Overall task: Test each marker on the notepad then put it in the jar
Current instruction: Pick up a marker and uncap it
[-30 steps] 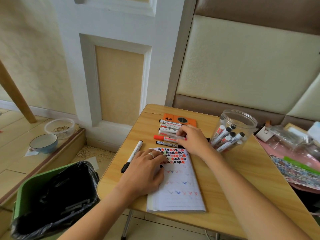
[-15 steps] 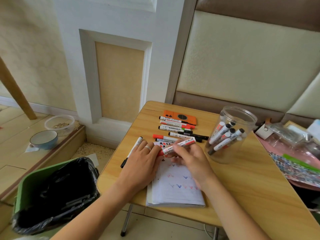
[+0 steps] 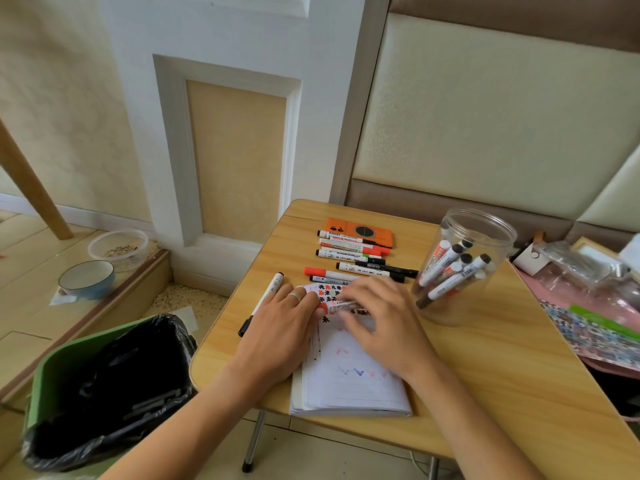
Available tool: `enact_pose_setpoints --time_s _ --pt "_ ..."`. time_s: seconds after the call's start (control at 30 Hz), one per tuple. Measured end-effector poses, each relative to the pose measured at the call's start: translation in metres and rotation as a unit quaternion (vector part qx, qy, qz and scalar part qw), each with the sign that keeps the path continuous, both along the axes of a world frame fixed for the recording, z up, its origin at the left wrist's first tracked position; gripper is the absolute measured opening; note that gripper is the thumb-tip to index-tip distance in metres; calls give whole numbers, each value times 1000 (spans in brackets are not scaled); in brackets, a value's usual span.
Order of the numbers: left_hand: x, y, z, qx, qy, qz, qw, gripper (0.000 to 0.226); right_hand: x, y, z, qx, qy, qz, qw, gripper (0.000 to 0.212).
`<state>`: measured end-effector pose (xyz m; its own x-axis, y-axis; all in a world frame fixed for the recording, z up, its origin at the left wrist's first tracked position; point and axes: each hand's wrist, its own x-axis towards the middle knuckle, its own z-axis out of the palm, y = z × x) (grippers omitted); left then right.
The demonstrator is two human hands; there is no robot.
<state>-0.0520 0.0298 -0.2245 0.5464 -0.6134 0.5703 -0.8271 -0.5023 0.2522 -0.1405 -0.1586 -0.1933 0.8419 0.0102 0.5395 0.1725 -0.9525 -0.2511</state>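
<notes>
A red-capped marker (image 3: 341, 304) is held crosswise above the top of the notepad (image 3: 349, 382), gripped at both ends: the cap end is pinched by the fingers of the left hand (image 3: 277, 327), and the barrel is grasped by the right hand (image 3: 384, 323), whose fingers are curled round it. The step in hand is judged to be the uncapping of this marker, ahead of its test stroke (the cap is seen on the barrel, though the join itself is partly hidden by fingers).

The notepad lies on the wooden surface (image 3: 485, 368) beneath both hands, its upper part already covered with red, black and green marks and its lower lines bearing faint coloured ticks. The jar (image 3: 465, 268) stands to the right, near the right hand but apart from it, with several markers leaning inside. A row of untested markers (image 3: 353, 252) is laid out beyond the notepad, and one black-capped marker (image 3: 265, 299) lies to the left, partly under the left hand.

Next, a straight pull between the two hands would be called for, then a short stroke on a free patch of paper. The cap would have to be pressed back on before the marker is dropped into the jar. Much of the task is judged to remain.
</notes>
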Motion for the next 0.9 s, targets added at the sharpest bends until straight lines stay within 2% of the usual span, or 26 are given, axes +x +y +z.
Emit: enact_pose_setpoints --time_s 0.1,0.2,0.37,0.63,0.8,0.9 --pt "0 0 0 -2 -1 -20 1000 28 3 13 -3 -57 29 30 998 31" --pt "1 0 0 -14 -7 -27 1000 25 4 19 -1 -95 19 10 995 32" --pt "3 1 -1 -20 -11 -35 999 30 0 20 4 -96 69 13 993 38" --pt "2 3 3 -33 -1 -44 999 41 0 21 7 -135 83 14 987 37" --pt "2 5 3 -21 -11 -32 999 30 -4 18 13 -144 90 5 985 49" --pt "1 3 3 -21 -6 -36 999 31 -6 16 14 -149 69 2 986 43"
